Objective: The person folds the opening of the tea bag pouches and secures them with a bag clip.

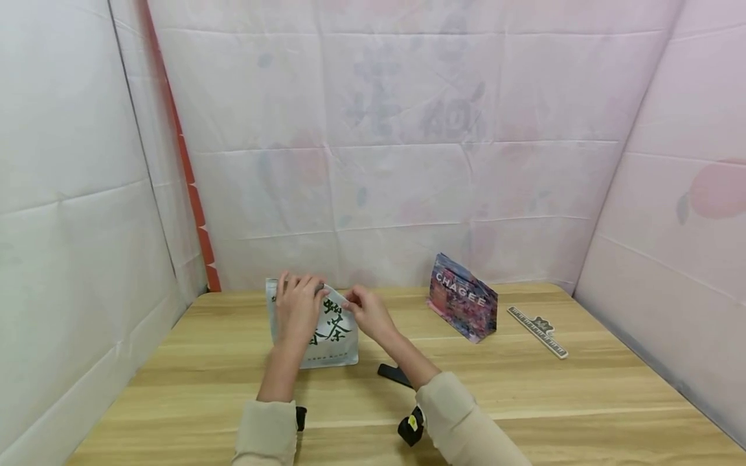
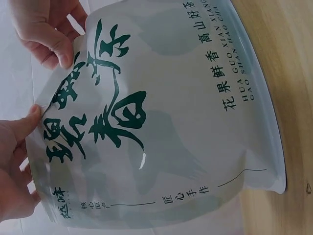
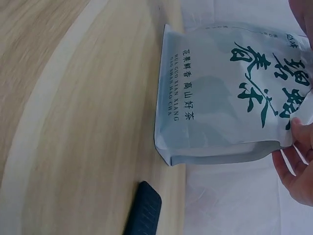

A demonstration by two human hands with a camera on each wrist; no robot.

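A: What lies nearest the person on the desk [image 1: 204, 388]?

B: A black object [image 1: 394, 374], partly behind the right forearm [image 1: 410, 362], at 4 o'clock from the tea pouch [image 1: 331, 342].

A: And the pouch itself?

B: Beyond it, apparently upright on its base. The front looks about as wide as tall; no clear long axis. The upper edge runs toward 3 o'clock, then slopes down.

A: Which hand is nearer?

B: Neither; both touch it. The left hand [image 1: 298, 304] pinches the edge near 12 o'clock, fingers behind. The right hand [image 1: 370, 314] pinches the slope at 2 o'clock; the pouch lies at 8 o'clock from those fingers.

A: Farther off?

B: Toward 3 o'clock, a ruler [image 1: 537, 332] and standing CHAGEE bag [image 1: 463, 298]; behind, a cloth wall [image 1: 402, 188].
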